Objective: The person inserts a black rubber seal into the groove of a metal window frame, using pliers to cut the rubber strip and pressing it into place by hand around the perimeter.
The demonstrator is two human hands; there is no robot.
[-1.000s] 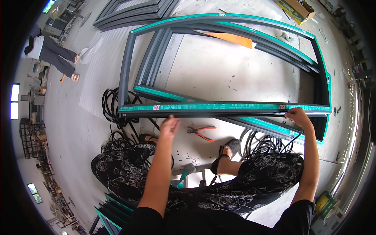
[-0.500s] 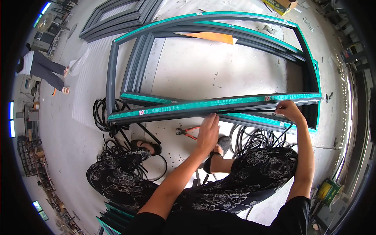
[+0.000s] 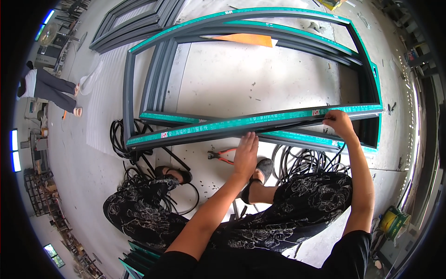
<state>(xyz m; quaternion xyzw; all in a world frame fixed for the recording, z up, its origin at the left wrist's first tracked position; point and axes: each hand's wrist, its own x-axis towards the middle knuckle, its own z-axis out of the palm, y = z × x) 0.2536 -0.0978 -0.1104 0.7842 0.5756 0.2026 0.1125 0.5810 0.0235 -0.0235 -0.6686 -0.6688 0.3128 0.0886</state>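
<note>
A dark grey window frame (image 3: 186, 135) with green protective film lies across in front of me, stacked at an angle over other frames. Along its near side runs a thin black rubber strip (image 3: 297, 124). My right hand (image 3: 339, 124) pinches this strip near the frame's right end, its fingers closed. Below that hand the strip hangs toward a coil of black strip (image 3: 302, 162) by my knee. My left hand (image 3: 246, 153) has its fingers stretched out, the tips touching the frame's near edge around the middle. What lies under those fingertips is hidden.
Pliers with orange handles (image 3: 220, 156) lie on the floor left of my left hand. More black strip (image 3: 121, 139) is heaped at the left. An orange sheet (image 3: 248, 40) rests on the far frames. Another person (image 3: 49, 83) stands at the far left.
My right hand has moved slightly up and left with the strip, and more of the strip shows along the frame. My left hand has shifted a little left, still touching the edge.
</note>
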